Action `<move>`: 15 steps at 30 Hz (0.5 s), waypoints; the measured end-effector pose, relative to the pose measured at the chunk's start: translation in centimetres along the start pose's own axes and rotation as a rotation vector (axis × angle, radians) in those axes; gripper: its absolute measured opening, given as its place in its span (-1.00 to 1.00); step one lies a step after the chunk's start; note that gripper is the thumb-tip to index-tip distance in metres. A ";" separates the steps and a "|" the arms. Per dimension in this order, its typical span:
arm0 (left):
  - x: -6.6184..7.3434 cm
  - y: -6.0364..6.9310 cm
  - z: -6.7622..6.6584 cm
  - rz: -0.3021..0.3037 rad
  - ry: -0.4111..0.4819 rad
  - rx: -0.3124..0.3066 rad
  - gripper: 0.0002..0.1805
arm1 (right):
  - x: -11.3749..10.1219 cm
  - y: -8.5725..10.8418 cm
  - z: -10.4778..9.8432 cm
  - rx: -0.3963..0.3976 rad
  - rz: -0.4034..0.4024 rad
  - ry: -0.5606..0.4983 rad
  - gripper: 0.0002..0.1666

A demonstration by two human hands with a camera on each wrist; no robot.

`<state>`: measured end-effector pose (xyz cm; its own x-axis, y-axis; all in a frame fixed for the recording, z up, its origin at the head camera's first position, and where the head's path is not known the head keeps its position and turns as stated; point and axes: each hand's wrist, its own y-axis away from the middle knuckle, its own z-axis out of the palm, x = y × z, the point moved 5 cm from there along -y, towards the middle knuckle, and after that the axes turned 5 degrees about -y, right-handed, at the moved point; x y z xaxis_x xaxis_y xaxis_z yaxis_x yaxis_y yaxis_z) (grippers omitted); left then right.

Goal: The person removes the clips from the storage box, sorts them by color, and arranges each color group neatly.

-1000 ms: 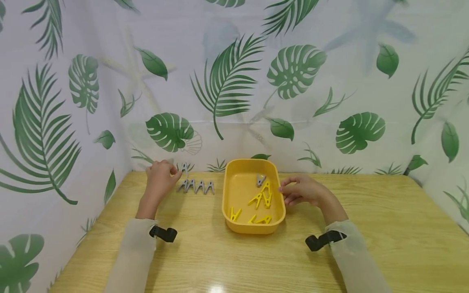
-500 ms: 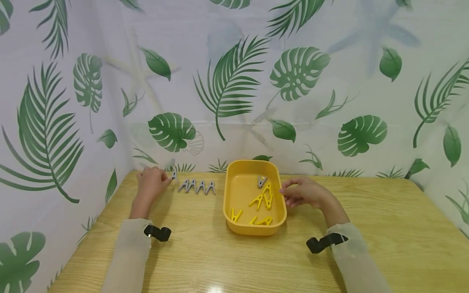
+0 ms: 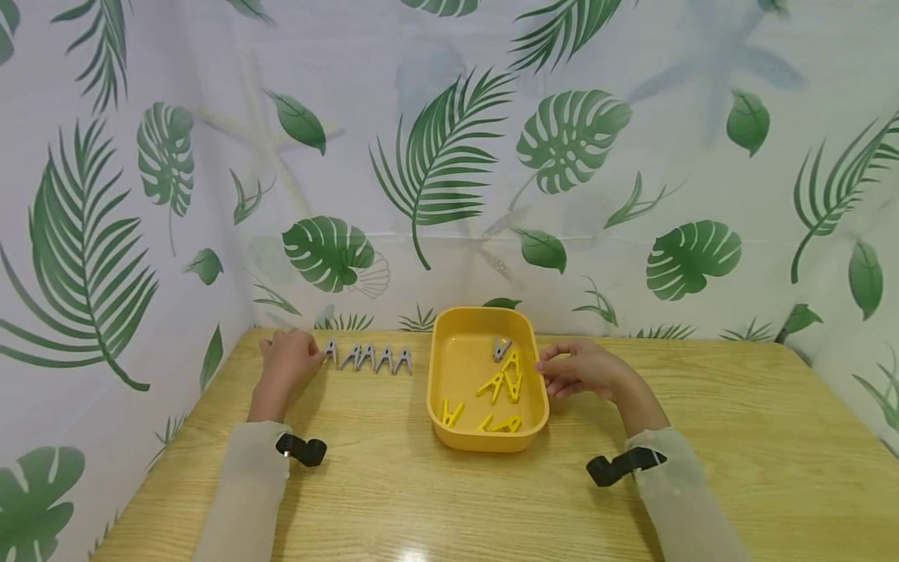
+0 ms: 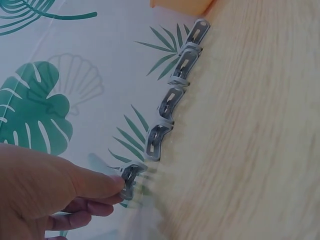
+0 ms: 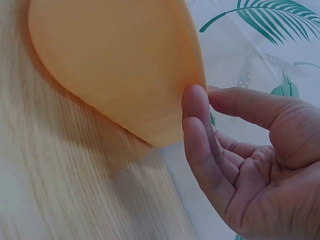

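My left hand (image 3: 289, 359) pinches a grey clothespin (image 3: 331, 353) between thumb and fingers, at the left end of a row on the table. In the left wrist view that clothespin (image 4: 131, 181) stands with its legs towards the tabletop. Several more grey clothespins (image 3: 384, 359) stand in the row to its right, a small gap away. A yellow bin (image 3: 485, 443) sits right of the row. Inside it lie several yellow clothespins (image 3: 494, 386) and one grey clothespin (image 3: 501, 349). My right hand (image 3: 588, 368) grips the bin's right rim, fingertips against the outer wall (image 5: 115, 65).
The wooden table (image 3: 449, 507) runs back to a leaf-printed cloth (image 3: 463, 179) close behind the row and the bin. The cloth also rises along the left side. A dark camera sits on each wrist.
My left hand has moved left and lowered the grey clothespin from behind the row to its left end. My right hand stays at the bin's rim.
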<state>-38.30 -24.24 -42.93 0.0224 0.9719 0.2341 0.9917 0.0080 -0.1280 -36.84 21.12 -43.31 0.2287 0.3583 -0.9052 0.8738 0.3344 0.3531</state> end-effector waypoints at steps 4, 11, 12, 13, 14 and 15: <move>0.0 -0.1 0.2 0.006 -0.011 -0.009 -0.69 | 0.0 0.0 0.0 0.006 0.002 0.003 -0.53; -0.2 -0.1 0.5 -0.006 -0.023 -0.044 -0.56 | 0.0 0.0 0.0 0.008 0.001 -0.002 -0.55; -0.2 -0.1 0.5 -0.011 -0.024 -0.047 -0.55 | 0.0 0.0 0.0 0.008 0.001 -0.002 -0.55; -0.3 0.0 0.6 -0.017 -0.024 -0.050 -0.54 | 0.0 0.0 0.0 0.008 0.001 -0.002 -0.56; -0.3 0.0 0.6 -0.021 -0.022 -0.049 -0.54 | 0.0 0.0 0.0 0.007 0.001 -0.003 -0.56; -0.3 0.0 0.6 -0.026 -0.020 -0.051 -0.53 | 0.0 0.0 0.0 0.007 0.002 -0.003 -0.56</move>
<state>-38.36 -24.39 -43.62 -0.0058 0.9760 0.2175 0.9971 0.0221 -0.0728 -36.82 21.13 -43.27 0.2315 0.3562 -0.9053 0.8764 0.3276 0.3531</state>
